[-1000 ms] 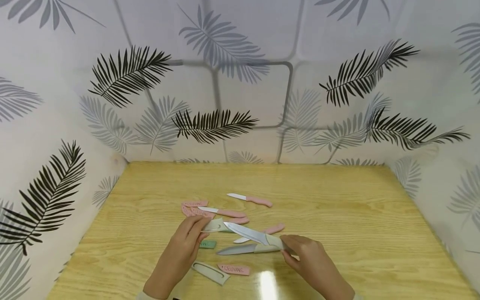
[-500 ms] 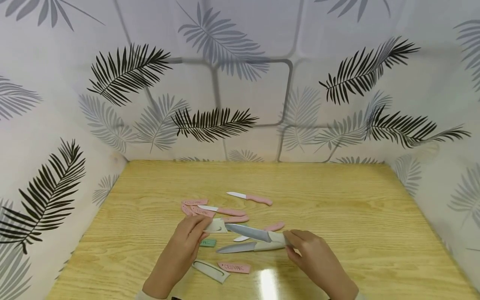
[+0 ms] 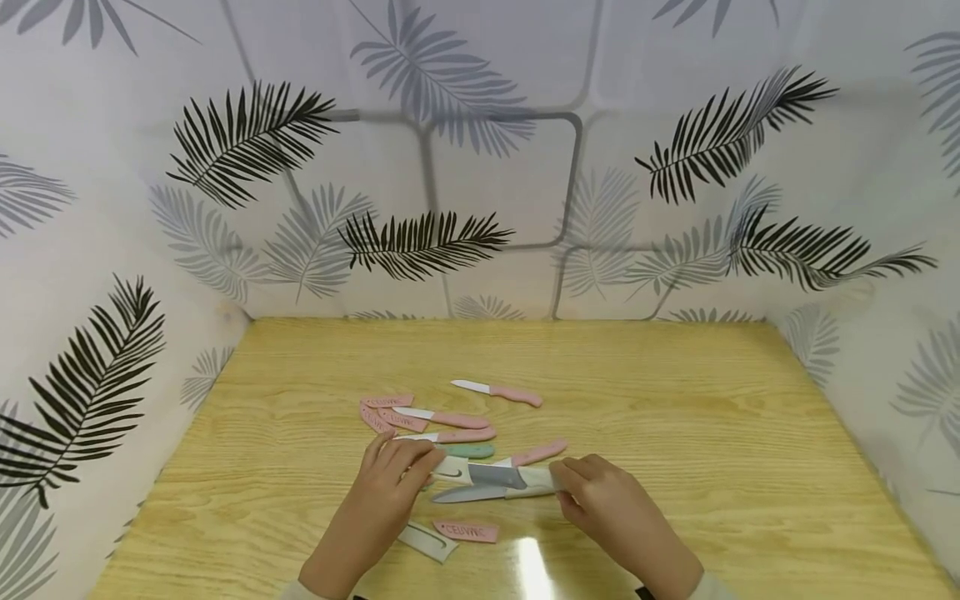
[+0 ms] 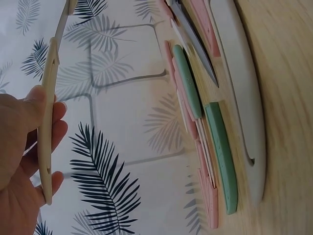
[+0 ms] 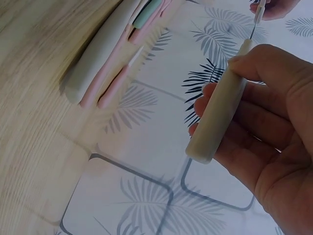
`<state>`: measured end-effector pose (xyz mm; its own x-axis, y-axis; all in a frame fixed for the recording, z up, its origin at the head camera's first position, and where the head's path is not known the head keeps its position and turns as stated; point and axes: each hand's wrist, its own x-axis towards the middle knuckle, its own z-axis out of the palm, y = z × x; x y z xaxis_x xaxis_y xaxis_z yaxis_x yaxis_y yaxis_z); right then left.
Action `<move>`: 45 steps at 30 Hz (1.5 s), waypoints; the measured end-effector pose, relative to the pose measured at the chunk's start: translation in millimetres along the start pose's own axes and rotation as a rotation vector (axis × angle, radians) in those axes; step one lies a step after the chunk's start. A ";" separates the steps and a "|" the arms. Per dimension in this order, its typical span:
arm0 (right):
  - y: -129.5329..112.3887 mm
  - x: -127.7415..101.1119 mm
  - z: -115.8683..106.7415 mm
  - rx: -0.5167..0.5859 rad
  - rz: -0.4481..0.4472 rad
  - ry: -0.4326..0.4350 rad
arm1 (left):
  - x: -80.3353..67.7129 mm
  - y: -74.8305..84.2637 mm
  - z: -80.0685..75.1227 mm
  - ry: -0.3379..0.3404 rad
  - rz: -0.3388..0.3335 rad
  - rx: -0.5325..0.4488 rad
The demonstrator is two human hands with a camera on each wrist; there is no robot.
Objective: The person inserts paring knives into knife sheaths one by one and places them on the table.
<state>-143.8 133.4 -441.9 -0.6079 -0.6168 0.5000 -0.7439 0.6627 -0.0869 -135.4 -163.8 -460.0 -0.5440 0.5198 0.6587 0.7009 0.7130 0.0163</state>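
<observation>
Between thumb and fingers, my left hand [image 3: 386, 492] grips a cream blade sheath [image 4: 47, 122]. My right hand [image 3: 611, 508] holds a kitchen knife by its cream handle [image 5: 217, 115]. Part of the grey blade [image 3: 495, 476] shows between sheath and handle; its tip end is hidden inside the sheath. Just below, on the table, lies a second cream-handled knife [image 3: 472, 494]. A green-handled knife [image 3: 472, 451] and a pink-handled knife [image 3: 540, 452] lie just beyond the hands.
More pink-handled knives [image 3: 461, 420] lie farther back, beside several pink sheaths [image 3: 388, 402]. Nearer the front are another cream sheath [image 3: 429, 543] and a pink lettered sheath [image 3: 468, 531]. A green sheath [image 4: 222, 159] shows in the left wrist view. Leaf-patterned cloth surrounds the wooden table [image 3: 712, 417].
The knife's bare blade has met the sheath mouth and slid partway in. My hands have come closer together, the left moving right and the right shifting slightly left.
</observation>
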 end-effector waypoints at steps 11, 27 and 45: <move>-18.9 12.8 12.5 0.013 -0.044 -0.035 | -4.7 6.4 4.8 -0.030 0.010 -0.049; -26.7 12.1 19.5 0.031 -0.023 -0.039 | 1.3 16.3 12.7 -0.038 0.031 -0.055; -32.3 3.6 25.2 -0.007 0.061 -0.099 | 7.0 21.5 19.3 -0.096 0.122 -0.026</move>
<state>-128.9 99.0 -458.9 -0.6770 -0.6137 0.4063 -0.7027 0.7030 -0.1090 -133.0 -135.7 -469.5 -0.4950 0.6454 0.5817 0.7755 0.6302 -0.0393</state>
